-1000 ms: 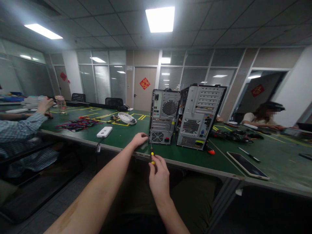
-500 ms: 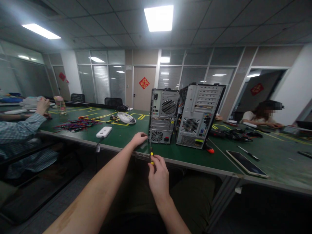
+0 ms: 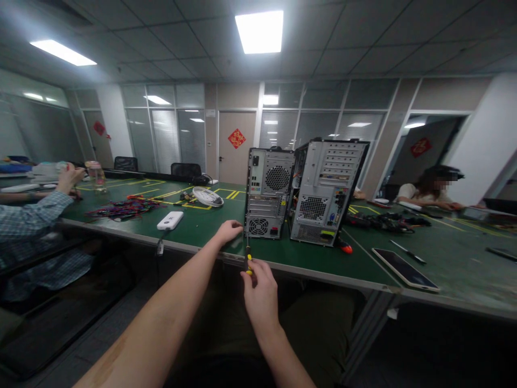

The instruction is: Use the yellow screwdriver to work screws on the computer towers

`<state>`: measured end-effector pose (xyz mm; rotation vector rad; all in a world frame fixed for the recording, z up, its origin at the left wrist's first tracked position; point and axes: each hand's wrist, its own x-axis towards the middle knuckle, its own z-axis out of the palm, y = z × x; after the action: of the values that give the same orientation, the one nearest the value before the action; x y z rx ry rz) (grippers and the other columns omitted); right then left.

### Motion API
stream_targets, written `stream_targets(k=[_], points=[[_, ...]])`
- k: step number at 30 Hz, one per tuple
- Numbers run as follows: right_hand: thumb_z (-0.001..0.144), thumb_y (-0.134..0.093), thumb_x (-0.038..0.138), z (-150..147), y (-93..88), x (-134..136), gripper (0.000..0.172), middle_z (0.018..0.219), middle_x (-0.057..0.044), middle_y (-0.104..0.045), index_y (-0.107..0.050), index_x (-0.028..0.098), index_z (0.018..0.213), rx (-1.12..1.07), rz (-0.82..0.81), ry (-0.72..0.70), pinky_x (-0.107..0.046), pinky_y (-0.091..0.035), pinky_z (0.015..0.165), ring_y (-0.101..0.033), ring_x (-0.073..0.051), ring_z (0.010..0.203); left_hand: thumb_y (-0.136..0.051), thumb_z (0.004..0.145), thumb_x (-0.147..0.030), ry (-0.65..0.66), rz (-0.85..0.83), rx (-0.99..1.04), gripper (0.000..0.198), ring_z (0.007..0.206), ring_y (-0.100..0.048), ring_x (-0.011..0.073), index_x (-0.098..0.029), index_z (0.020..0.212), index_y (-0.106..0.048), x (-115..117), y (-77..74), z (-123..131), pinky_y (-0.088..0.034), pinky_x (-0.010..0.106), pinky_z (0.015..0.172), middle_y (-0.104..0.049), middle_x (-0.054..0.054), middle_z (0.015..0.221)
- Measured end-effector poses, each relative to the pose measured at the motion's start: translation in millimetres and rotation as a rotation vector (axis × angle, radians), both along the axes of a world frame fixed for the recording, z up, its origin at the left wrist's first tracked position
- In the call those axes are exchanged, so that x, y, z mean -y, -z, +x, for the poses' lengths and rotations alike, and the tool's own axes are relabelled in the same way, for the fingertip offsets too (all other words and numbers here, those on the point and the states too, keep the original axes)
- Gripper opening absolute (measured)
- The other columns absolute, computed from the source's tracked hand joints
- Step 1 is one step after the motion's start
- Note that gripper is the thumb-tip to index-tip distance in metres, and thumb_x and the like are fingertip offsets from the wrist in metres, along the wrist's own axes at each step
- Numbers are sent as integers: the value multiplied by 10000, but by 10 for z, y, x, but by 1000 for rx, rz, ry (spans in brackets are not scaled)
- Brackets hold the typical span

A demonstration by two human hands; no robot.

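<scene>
My right hand (image 3: pixel 262 291) grips the yellow and black handle of a screwdriver (image 3: pixel 249 258) between thumb and fingers. Its thin shaft points up at the lower left corner of the smaller computer case (image 3: pixel 263 207), which stands upright with its back panel towards me. Beside that corner, my left hand (image 3: pixel 230 231) has its fingers bent and drawn together; whatever they hold is hidden. A larger computer case (image 3: pixel 311 223) stands close by on the right, also showing its back.
The green table (image 3: pixel 226 254) bears a white power bank (image 3: pixel 170 220), tangled thin cables (image 3: pixel 125 207), a white ring-shaped part (image 3: pixel 208 196), an orange-tipped tool (image 3: pixel 346 247), a tablet (image 3: pixel 404 268) and black cables (image 3: pixel 388 221). One person sits at the left, another at the far right.
The whole view has shifted slightly, so everything sits a little further left. The screwdriver stays at the case's lower corner, with my right fingers slightly shifted on its handle.
</scene>
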<state>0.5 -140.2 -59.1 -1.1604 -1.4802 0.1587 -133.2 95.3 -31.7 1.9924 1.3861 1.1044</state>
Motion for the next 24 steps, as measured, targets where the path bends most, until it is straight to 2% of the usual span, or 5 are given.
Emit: stream_targets(k=[11, 18, 24], points=[[930, -582, 157, -13, -6, 16, 346, 1248, -119, -692, -743, 200, 1233, 8, 8, 18, -382, -536, 1034, -679, -256, 1137, -650, 832, -274, 3, -5, 5, 241, 981, -730, 221, -155, 999, -775, 14, -15, -3, -538, 268, 894, -795, 82, 1032], [926, -600, 191, -10, 0, -3, 280, 1185, -120, -713, -745, 198, 1167, -49, 18, -30, -356, -584, 923, -698, -250, 1059, -654, 825, -279, 6, 0, 20, 248, 987, -730, 226, -154, 1001, -776, -15, 12, -7, -538, 280, 910, -794, 81, 1032], [914, -552, 129, -9, 21, 2, 306, 1228, -117, -698, -741, 201, 1144, 5, 30, 7, -395, -539, 1014, -677, -255, 1131, -656, 825, -268, -5, -18, 23, 242, 968, -735, 222, -155, 1000, -779, -4, -7, 8, -539, 275, 900, -797, 80, 1022]])
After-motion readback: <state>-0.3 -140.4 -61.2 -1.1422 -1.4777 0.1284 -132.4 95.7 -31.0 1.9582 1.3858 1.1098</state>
